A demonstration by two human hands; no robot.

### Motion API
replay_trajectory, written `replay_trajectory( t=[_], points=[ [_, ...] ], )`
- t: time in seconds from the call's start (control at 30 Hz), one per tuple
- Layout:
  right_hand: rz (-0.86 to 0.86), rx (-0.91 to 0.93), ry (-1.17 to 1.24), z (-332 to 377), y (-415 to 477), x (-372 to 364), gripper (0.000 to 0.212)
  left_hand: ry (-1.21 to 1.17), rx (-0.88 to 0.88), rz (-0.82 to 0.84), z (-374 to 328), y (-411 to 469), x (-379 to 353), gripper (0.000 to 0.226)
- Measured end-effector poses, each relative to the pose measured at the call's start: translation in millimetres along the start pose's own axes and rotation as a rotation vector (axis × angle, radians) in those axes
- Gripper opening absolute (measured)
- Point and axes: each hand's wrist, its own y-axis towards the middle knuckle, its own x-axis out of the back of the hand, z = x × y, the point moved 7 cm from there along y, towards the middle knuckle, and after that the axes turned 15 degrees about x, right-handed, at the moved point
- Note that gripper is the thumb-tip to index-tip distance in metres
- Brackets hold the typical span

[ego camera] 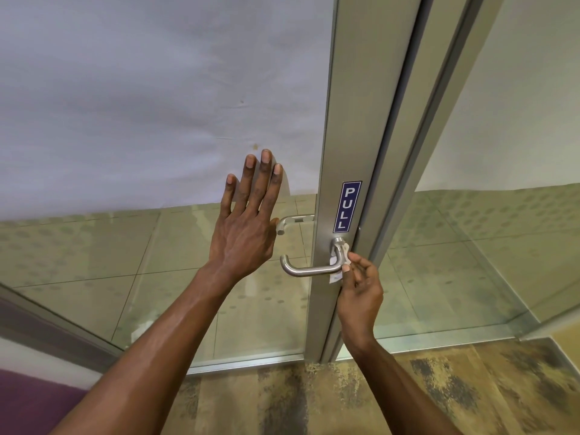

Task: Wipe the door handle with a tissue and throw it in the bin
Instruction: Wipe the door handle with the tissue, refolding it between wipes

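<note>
Right hand (361,296) pinches a white tissue (340,265) between thumb and fingertips, pressed against the bend of the handle (314,270) where it meets the door frame (348,127), just below the PULL sticker (346,207). Left hand (248,224) is flat on the glass (188,246) left of the frame, fingers spread wide, holding nothing. Second handle (293,221) shows through the glass.

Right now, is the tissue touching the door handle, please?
Touching. The head view shows the right hand pressing the tissue against the door handle near its bend, no gap visible.
</note>
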Motion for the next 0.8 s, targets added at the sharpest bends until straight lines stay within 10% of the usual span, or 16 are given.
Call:
replay_trajectory(
  t=[0.33,0.8],
  points=[
    [-0.211,-0.672,0.714,-8,-39,-37,0.026,0.026,0.019,-0.004,1,-2,2,0.115],
    [-0.003,-0.814,0.796,-2,-79,-96,0.028,0.027,-0.024,0.031,6,-4,13,0.113]
  ],
)
